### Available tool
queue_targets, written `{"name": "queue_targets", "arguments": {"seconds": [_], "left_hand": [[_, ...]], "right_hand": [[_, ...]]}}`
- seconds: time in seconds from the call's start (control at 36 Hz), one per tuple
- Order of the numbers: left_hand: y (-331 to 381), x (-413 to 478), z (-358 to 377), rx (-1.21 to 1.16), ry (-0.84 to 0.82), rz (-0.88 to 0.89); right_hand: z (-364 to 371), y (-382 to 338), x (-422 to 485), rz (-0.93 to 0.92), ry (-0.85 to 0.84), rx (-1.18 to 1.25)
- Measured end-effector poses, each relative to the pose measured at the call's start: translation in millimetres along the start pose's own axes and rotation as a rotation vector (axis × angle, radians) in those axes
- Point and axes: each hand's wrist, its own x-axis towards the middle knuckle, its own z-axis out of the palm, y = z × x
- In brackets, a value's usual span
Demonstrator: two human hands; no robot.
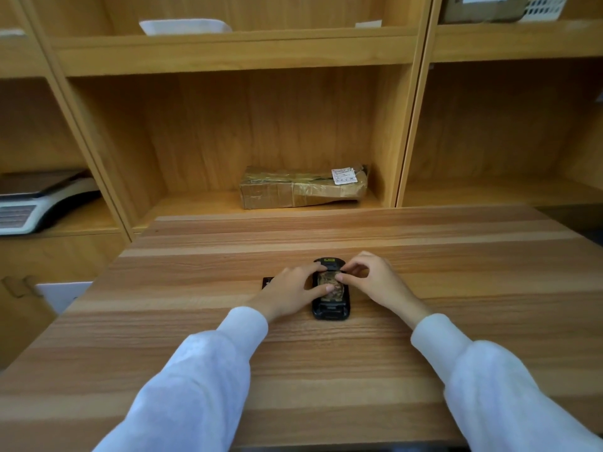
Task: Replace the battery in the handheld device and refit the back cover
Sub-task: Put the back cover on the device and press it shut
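On the wooden tabletop (326, 370), well in front of the shelves (235, 53), you are working with both white sleeves reaching forward. Your left hand (288, 293) is lying half over the black device (330, 310), thumb pressing on the mottled battery (328, 283) sitting in its open back. Your right hand (375, 282) is pinching the battery's far end with curled fingertips. Just left, a small black piece (267, 282) is peeking out from under your left hand.
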Motion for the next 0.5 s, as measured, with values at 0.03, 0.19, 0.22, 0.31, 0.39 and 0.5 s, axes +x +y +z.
{"name": "queue_targets", "arguments": {"seconds": [0.03, 0.19, 0.22, 0.31, 0.39, 0.5], "left_hand": [[1, -1, 0, -0.016, -0.012, -0.004], [10, -3, 7, -0.042, 0.016, -0.023], [12, -4, 8, -0.041, 0.021, -0.024], [13, -5, 8, -0.075, 0.029, -0.052], [11, -6, 7, -0.082, 0.053, -0.083], [9, -7, 5, -0.075, 0.041, -0.098]], "right_hand": [[-1, 0, 0, -0.004, 0.005, 0.001], [-4, -2, -1, 0.005, 0.018, 0.041], [-4, -2, -1, 0.007, 0.024, 0.047], [-5, -3, -2, 0.023, 0.023, 0.069], [-5, -5, -2, 0.037, 0.018, 0.081], [-3, -8, -3, 0.020, 0.016, 0.046]]}}
